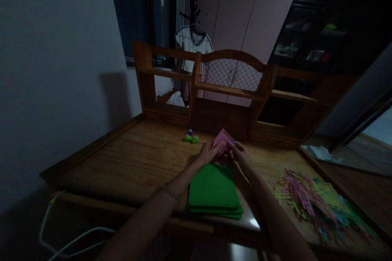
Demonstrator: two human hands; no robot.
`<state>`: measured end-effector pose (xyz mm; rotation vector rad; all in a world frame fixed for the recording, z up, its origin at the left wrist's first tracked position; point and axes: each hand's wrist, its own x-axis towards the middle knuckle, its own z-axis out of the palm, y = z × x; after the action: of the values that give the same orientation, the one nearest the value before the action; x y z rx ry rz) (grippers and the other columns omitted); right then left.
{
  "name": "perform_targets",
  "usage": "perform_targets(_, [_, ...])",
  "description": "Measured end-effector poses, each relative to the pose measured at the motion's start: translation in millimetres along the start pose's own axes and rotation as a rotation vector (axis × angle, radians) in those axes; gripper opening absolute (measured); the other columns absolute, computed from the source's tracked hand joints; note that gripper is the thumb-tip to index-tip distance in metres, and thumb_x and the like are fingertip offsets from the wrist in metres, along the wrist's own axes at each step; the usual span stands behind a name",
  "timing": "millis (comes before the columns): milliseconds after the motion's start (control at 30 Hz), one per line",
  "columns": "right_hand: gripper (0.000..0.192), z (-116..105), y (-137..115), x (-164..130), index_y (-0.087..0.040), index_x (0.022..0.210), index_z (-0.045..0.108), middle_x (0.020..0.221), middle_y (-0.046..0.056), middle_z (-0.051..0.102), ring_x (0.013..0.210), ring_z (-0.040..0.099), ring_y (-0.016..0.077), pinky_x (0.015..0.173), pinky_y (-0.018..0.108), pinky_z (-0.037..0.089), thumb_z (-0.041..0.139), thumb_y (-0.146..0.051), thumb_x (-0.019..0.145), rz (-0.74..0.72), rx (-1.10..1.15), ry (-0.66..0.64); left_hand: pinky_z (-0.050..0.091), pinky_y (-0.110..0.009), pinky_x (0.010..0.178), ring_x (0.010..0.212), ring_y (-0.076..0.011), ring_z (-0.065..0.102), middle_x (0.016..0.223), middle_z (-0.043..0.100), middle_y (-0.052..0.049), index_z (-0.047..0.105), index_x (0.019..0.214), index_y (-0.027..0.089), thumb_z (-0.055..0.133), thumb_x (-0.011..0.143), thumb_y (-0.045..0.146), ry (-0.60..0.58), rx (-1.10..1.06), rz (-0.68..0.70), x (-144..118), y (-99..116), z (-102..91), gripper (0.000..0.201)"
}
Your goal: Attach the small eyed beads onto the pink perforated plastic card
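A pink sheet of paper (223, 139) with a row of small cut-outs along its edges is held up over the desk. My left hand (209, 153) pinches its lower left side. At its right edge, my right hand (241, 154) closes around a small purple craft punch (232, 142), mostly hidden by the fingers. Directly below both hands lies a stack of green paper (214, 189). Beyond them, to the left, two green craft punches (191, 139) and a purple craft punch (190, 132) sit close together.
A heap of punched paper strips (306, 195) in pink, yellow, blue and green covers the desk's right side. A wooden shelf unit (226, 87) rises along the back of the desk (122, 159). A white cable (45, 224) hangs at the front left.
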<state>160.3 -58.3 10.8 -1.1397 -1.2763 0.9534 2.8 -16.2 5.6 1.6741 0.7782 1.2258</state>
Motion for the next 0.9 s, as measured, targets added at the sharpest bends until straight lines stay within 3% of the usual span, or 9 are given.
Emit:
perform_targets(267, [0.034,4,-7,-4,-0.017,0.085,0.055,0.058,-0.001,0.043,0.050,0.040,0.0087,0.046,0.019,0.031,0.059,-0.050,0.076,0.004,-0.034,0.004,0.036,-0.018,0.049,0.060,-0.0132,0.054,0.067,0.061,-0.005,0.065,0.080,0.006,0.048,0.082,0.050,-0.027,0.146,0.029,0,0,-3.7,0.047])
perform_targets(567, [0.034,7,-10,-6,-0.018,0.087,0.053,0.066,-0.001,0.046,0.054,0.041,0.0094,0.046,0.019,0.033,0.057,-0.050,0.078,-0.028,-0.043,0.015,0.044,-0.020,0.058,0.068,-0.0149,0.059,0.077,0.065,-0.008,0.066,0.087,0.006,0.052,0.081,0.044,-0.039,0.032,0.017,1,2,-2.3,0.041])
perform_targets(900, [0.033,8,-8,-3,-0.017,0.088,0.054,0.067,-0.001,0.045,0.055,0.039,0.0087,0.046,0.019,0.033,0.058,-0.049,0.079,-0.066,-0.035,0.020,0.047,-0.023,0.061,0.075,-0.0183,0.061,0.082,0.066,-0.009,0.066,0.091,0.008,0.053,0.079,0.051,-0.059,0.039,-0.047,2,-15,-0.4,0.046])
